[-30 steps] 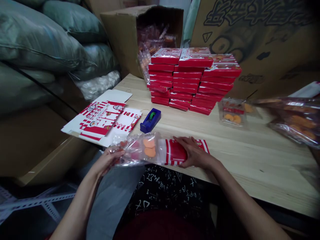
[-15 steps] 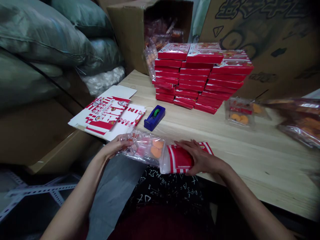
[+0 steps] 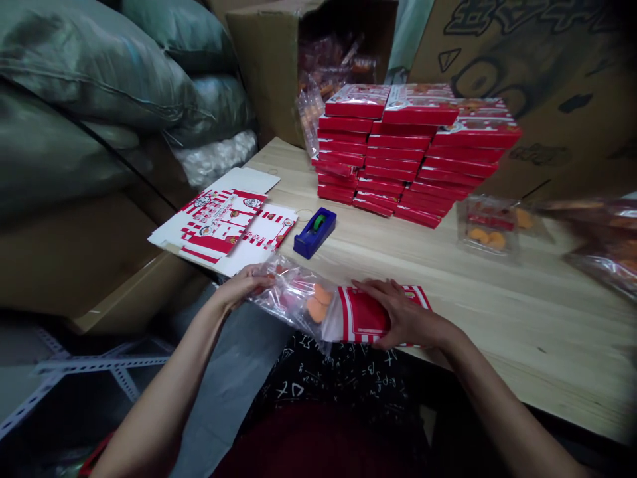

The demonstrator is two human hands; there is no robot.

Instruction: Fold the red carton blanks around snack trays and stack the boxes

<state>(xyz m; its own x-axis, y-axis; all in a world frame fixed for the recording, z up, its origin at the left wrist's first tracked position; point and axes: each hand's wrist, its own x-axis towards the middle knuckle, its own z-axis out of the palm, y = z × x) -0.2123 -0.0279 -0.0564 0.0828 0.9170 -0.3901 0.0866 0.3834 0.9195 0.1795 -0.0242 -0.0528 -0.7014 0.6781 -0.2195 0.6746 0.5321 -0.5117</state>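
My left hand [image 3: 243,285] grips one end of a clear plastic pack of orange sweets [image 3: 298,302], whose other end sits in the open end of a red-and-white printed carton [image 3: 365,317]. My right hand [image 3: 405,315] wraps over that carton, holding it against the near edge of the light wooden table [image 3: 517,318]. The part of the pack inside the carton is hidden. A flat, unfolded carton blank [image 3: 219,226] lies just beyond my left hand, not touching it.
A blue tape dispenser [image 3: 314,233] stands beyond my hands. Behind it rise several stacks of red cartons [image 3: 393,156]. A loose pack [image 3: 488,226] and a blurred bag of packs [image 3: 607,245] lie right. An open cardboard box [image 3: 271,66] and large sacks [image 3: 99,73] stand behind.
The pack now tilts more, with the end in my left hand lying farther from me. The view has turned, shifting the whole scene to the right and slightly up.
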